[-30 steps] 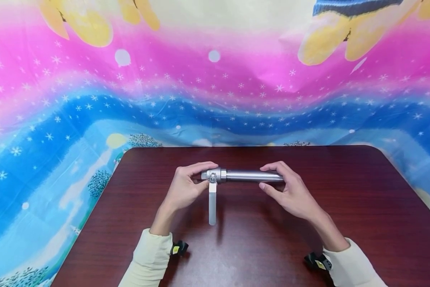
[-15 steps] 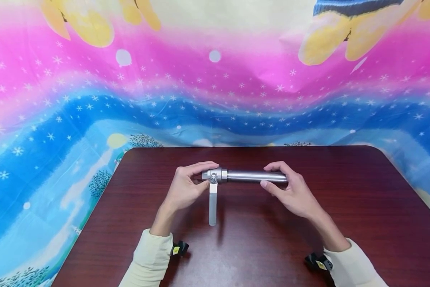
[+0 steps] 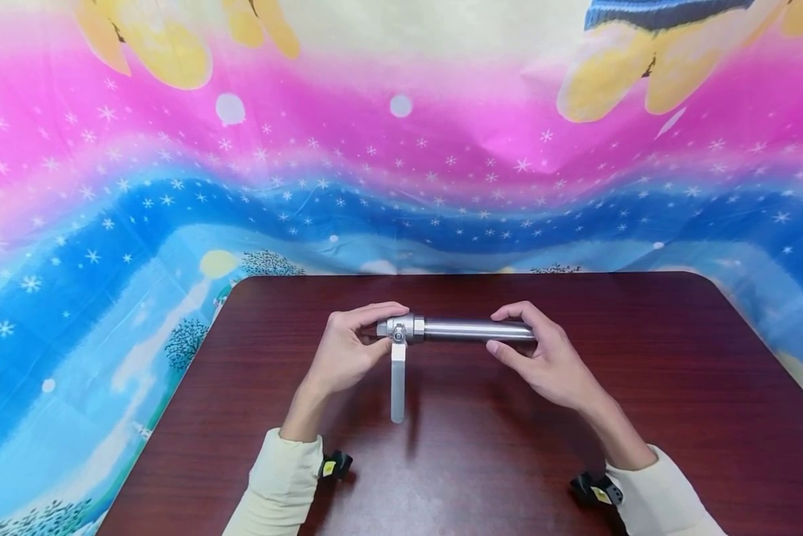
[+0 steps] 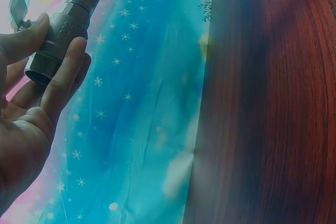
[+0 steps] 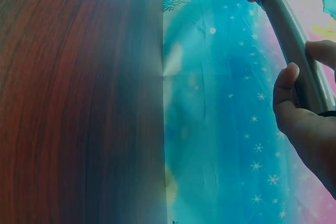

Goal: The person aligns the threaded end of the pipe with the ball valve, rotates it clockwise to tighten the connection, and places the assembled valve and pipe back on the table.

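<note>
A steel ball valve [image 3: 401,327] is joined end to end with a smooth metal pipe [image 3: 465,329], and both are held level above the table. The valve's flat lever [image 3: 398,383] points toward the person. My left hand [image 3: 344,350] grips the valve body between thumb and fingers; in the left wrist view the valve's open round end [image 4: 42,72] faces the palm. On the other side my right hand [image 3: 549,357] holds the pipe near its far right end, thumb on the near side and fingers over the far side. The palm partly hides that pipe end.
Under the hands lies a dark reddish wooden table [image 3: 442,469] with rounded back corners. A printed cloth [image 3: 401,186] with snowflakes hangs behind and beside it. Black wrist cameras [image 3: 337,464] sit at the cream sleeves [image 3: 284,476].
The right hand's thumb and fingers have shifted slightly to the right along the pipe. Valve and pipe have moved a hair to the right. The left hand keeps its grip.
</note>
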`<state>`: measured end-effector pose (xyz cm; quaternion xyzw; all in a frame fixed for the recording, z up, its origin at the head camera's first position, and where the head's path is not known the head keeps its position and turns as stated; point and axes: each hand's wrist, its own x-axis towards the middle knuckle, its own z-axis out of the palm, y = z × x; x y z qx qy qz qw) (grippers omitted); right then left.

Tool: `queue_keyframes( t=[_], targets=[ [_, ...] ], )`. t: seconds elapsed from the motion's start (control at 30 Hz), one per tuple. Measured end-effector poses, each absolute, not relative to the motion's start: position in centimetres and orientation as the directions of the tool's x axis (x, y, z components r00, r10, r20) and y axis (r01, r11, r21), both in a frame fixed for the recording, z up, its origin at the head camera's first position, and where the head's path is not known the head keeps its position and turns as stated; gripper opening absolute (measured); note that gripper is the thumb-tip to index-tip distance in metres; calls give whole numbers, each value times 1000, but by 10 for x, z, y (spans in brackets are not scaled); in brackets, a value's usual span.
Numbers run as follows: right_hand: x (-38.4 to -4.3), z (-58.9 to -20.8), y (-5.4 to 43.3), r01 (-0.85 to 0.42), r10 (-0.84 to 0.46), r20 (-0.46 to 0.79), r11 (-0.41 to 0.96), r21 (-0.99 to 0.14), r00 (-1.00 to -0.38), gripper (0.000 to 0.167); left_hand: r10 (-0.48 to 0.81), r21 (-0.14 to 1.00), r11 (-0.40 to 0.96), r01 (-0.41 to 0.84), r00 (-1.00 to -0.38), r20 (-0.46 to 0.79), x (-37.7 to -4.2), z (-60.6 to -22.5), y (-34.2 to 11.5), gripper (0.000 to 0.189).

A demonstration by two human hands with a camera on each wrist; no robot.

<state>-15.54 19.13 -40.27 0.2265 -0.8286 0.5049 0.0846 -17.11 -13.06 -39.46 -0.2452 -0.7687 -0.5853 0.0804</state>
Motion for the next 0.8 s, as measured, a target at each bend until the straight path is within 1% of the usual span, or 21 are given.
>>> queue_keyframes(
  t=[0.17, 0.27, 0.4, 0.57, 0.8],
  targets=[
    [-155, -402, 192, -443, -249, 367, 432, -786, -896, 35, 287, 858, 182, 480, -861, 420, -171, -394, -131, 47],
    [-155, -402, 191, -429, -237, 359, 428, -796, -903, 33, 288, 858, 183, 480, -860, 421, -171, -394, -130, 48],
    [-155, -403, 191, -429, -265, 347, 389, -815, -900, 33, 288, 858, 185, 480, -861, 420, -170, -393, -130, 48],
    [-156, -403, 191, -462, -309, 366, 350, -815, -878, 38, 285, 856, 186, 483, -860, 423, -170, -393, -129, 47],
    [-156, -403, 191, -488, -309, 391, 365, -793, -867, 38, 286, 855, 188, 484, -860, 423, -171, -394, -130, 47]
  ],
)
